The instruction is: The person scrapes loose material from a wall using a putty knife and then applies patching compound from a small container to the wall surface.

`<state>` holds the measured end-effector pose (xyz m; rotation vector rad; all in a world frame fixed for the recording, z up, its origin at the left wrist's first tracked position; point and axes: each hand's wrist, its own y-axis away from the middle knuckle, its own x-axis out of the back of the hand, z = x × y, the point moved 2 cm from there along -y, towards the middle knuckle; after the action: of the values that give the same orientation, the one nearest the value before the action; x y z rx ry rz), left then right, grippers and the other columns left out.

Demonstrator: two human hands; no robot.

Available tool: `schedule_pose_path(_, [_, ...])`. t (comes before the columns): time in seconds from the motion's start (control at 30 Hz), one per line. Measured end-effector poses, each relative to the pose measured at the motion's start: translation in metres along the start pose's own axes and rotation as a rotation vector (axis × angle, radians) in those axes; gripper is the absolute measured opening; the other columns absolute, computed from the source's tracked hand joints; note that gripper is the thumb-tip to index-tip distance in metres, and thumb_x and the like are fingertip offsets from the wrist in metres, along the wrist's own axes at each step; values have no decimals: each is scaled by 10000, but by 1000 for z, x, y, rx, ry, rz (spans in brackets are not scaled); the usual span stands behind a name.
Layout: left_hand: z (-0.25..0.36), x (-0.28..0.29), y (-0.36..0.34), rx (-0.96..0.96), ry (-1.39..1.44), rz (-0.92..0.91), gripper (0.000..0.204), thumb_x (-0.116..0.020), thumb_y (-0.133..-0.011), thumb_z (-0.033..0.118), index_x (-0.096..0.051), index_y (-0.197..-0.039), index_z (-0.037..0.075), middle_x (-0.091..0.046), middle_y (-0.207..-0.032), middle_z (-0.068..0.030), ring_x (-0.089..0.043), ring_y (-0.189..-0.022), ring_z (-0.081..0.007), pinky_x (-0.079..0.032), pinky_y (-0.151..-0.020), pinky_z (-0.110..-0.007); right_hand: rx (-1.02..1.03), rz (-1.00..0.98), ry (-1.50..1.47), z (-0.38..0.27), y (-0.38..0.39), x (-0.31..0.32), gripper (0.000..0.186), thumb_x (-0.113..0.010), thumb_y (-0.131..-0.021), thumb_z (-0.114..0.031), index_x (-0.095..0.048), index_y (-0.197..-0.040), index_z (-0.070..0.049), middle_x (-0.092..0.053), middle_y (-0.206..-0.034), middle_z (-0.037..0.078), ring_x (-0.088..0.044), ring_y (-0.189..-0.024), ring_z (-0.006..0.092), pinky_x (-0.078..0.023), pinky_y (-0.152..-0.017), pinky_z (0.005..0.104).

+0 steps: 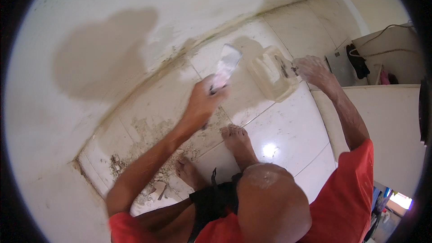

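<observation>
My left hand [208, 95] is closed round the handle of a putty knife [228, 59], its wide blade pointing up toward the wall and smeared with white. To the right, my right hand [312, 69], coated in white dust, is closed at the edge of a translucent plastic tub [258, 74]. A dark-marked, flat piece [286, 66] shows at its fingers, over the tub's inside; blur hides whether it is a second knife. Some whitish stuff shows inside the tub, which is above or on the tiled floor; I cannot tell which.
White floor tiles [288, 130] meet a pale wall [103, 9] along a dirty seam. Crumbled plaster debris [148, 177] lies by my bare feet [238, 141]. At right stand a white panel [382, 121] and an open compartment with a cable [387, 53] and dark items.
</observation>
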<state>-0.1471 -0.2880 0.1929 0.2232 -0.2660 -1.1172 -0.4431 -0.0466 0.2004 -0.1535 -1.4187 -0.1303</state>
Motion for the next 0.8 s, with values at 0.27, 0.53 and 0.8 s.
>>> schedule_pose_path(0.27, [-120, -152, -104, -150, 332, 615, 301, -719, -828, 78, -555, -1063, -15, -603, -859, -27, -537, -698, -90, -459, -605, -260, -22, -467, -66, -27, -94, -40, 240, -605, -820, -219, -673, -1013, -95, -672, -998, 124, -634, -991, 305, -495, -884, 442])
schedule_pose_path(0.53, [-104, -193, -106, -74, 644, 375, 219, -677, -879, 99, -554, -1031, -1, -590, -811, -25, -503, -631, -78, -409, -536, -245, 245, -375, -64, -21, -82, -59, 132, -588, -818, -151, -653, -881, -55, -665, -883, 147, -667, -838, 310, -542, -737, 436])
schedule_pose_path(0.8, [-125, -191, -109, 15, 596, 377, 367, -648, -887, 95, -483, -1184, -44, -604, -978, -92, -579, -848, -171, -480, -773, -315, 209, -488, -128, -19, -70, -33, 133, -593, -814, -145, -657, -884, -52, -663, -835, 137, -672, -820, 296, -541, -726, 425])
